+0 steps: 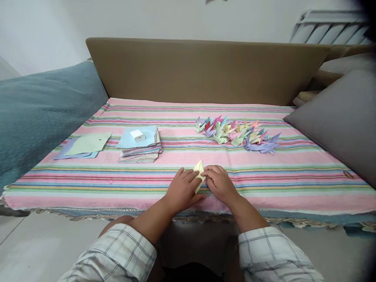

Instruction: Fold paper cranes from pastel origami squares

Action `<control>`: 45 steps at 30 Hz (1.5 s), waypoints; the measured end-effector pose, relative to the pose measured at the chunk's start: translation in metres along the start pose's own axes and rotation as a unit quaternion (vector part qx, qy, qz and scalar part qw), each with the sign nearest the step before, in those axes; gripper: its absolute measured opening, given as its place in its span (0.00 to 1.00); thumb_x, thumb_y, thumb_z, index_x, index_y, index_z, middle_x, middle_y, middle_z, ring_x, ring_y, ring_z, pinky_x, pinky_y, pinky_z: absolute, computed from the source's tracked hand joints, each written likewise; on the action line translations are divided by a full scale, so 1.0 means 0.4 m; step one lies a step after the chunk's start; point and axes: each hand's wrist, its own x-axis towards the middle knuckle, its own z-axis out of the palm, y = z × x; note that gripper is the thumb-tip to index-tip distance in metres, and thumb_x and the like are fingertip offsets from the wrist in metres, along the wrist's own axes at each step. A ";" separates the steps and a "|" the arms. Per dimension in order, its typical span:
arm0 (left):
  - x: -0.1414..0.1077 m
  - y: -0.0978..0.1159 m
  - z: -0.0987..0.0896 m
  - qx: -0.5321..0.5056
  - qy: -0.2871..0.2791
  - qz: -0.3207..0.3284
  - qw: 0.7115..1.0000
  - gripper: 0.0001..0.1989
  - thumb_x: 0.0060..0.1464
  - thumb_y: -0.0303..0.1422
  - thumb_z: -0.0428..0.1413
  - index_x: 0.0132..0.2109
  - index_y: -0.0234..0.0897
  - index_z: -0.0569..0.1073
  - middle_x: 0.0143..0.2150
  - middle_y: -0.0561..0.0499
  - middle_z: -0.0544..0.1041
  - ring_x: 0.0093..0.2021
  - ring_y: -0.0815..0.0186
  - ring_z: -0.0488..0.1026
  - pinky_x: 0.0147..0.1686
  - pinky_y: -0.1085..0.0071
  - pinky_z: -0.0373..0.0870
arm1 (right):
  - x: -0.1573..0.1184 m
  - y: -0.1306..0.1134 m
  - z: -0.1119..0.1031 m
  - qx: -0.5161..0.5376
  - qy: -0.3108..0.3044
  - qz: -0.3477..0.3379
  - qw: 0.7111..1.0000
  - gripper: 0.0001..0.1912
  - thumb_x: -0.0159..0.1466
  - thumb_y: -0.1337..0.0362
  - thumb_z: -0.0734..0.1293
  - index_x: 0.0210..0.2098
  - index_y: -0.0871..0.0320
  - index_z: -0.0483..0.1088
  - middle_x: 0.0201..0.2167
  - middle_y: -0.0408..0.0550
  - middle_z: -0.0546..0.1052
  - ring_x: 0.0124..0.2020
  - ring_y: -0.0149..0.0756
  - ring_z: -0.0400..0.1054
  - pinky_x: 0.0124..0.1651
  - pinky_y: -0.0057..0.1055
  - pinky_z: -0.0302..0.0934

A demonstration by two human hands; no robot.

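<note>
A small piece of pale yellow folded paper (199, 166) lies on the striped cloth near its front edge, its pointed end facing away from me. My left hand (182, 188) rests over its left side, fingers spread, fingertips on the paper. My right hand (219, 183) is at the paper's right edge, thumb and fingers drawn together there; part of that edge is hidden under the fingertips. Farther back on the right sits a group of colourful folded paper cranes (235, 133).
A stack of coloured paper (140, 153) with a white charger block (138, 135) on top stands left of centre. Loose sheets (88, 143) lie farther left. A blue cushion (44, 105) borders the left side, a grey pillow (340, 117) the right, and a brown backrest (199, 72) the back.
</note>
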 end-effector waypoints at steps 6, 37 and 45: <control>0.006 -0.005 0.016 0.015 0.037 0.042 0.998 0.11 0.56 0.28 0.48 0.45 0.35 0.71 0.52 0.43 0.72 0.54 0.58 0.67 0.56 0.58 0.62 | 0.002 0.017 -0.009 0.015 0.022 -0.048 0.998 0.15 0.56 0.74 0.58 0.38 0.56 0.72 0.48 0.51 0.71 0.51 0.42 0.62 0.52 0.42 0.57; 0.022 -0.067 -0.007 -0.084 0.023 -0.063 0.994 0.06 0.52 0.34 0.56 0.37 0.39 0.73 0.42 0.49 0.79 0.44 0.61 0.74 0.56 0.54 0.57 | 0.002 -0.009 0.001 -0.006 0.005 -0.052 0.999 0.06 0.61 0.63 0.63 0.36 0.54 0.71 0.44 0.48 0.77 0.44 0.40 0.68 0.47 0.40 0.58; 0.029 -0.075 0.005 -0.075 0.036 -0.046 0.995 0.06 0.53 0.35 0.57 0.34 0.38 0.75 0.41 0.49 0.79 0.43 0.61 0.74 0.49 0.59 0.62 | 0.005 -0.004 0.002 -0.010 -0.015 -0.042 0.999 0.08 0.64 0.62 0.60 0.36 0.53 0.71 0.44 0.46 0.76 0.45 0.38 0.67 0.47 0.38 0.57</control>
